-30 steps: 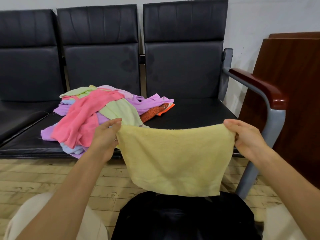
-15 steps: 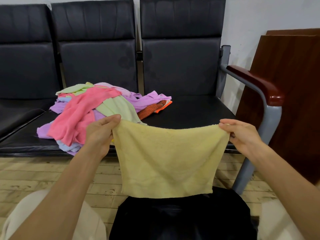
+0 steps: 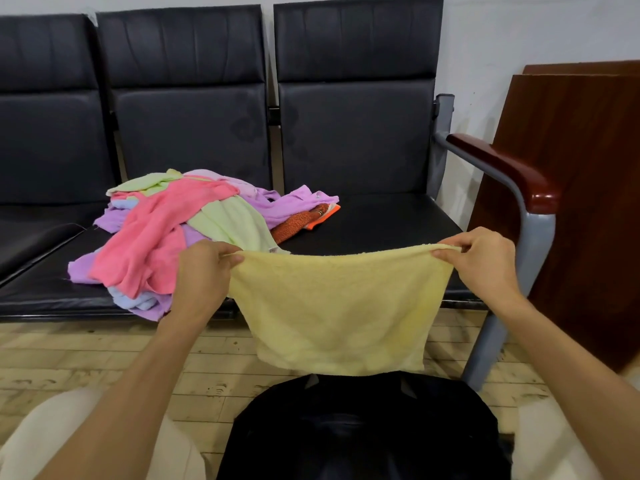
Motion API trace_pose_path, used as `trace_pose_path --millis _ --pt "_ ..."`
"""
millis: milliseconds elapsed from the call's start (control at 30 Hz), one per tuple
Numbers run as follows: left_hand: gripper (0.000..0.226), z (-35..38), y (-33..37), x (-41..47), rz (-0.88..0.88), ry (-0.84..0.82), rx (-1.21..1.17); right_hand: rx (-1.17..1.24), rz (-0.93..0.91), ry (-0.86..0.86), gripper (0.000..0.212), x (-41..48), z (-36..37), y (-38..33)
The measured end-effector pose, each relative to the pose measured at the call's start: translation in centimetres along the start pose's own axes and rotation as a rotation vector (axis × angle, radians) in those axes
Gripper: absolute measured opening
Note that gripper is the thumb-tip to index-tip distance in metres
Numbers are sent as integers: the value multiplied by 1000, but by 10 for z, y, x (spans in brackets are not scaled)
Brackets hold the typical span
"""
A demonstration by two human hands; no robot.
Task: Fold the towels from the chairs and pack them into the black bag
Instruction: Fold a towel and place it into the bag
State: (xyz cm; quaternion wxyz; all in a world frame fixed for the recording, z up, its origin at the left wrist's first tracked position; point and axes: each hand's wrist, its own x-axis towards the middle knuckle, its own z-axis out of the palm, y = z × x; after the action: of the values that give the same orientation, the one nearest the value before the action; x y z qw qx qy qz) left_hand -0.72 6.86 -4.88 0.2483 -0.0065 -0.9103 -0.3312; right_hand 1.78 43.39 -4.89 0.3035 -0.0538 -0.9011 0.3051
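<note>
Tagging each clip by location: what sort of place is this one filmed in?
Probably a waiting area or lobby, not a home: a row of joined black seats with a metal-and-wood armrest stands against a bare white wall, on a worn plank floor.

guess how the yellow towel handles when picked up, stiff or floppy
Likely floppy: the yellow towel sags between the left hand and right hand, which pinch its top corners. Probably light, since fingertip pinches alone carry it. Its fuzzy nap suggests it won't slip easily.
</note>
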Motion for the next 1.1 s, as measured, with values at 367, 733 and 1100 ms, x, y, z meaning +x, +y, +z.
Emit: trace_pose_path --millis 367,733,1100 --pt "10 -8 22 -4 -45 98 -232 300 111 79 11 4 -6 -11" --pt "18 47 61 42 -173 -79 -834 296 4 133 20 72 8 0" --pt "13 115 49 83 -13 -74 -448 227 56 106 24 115 49 20"
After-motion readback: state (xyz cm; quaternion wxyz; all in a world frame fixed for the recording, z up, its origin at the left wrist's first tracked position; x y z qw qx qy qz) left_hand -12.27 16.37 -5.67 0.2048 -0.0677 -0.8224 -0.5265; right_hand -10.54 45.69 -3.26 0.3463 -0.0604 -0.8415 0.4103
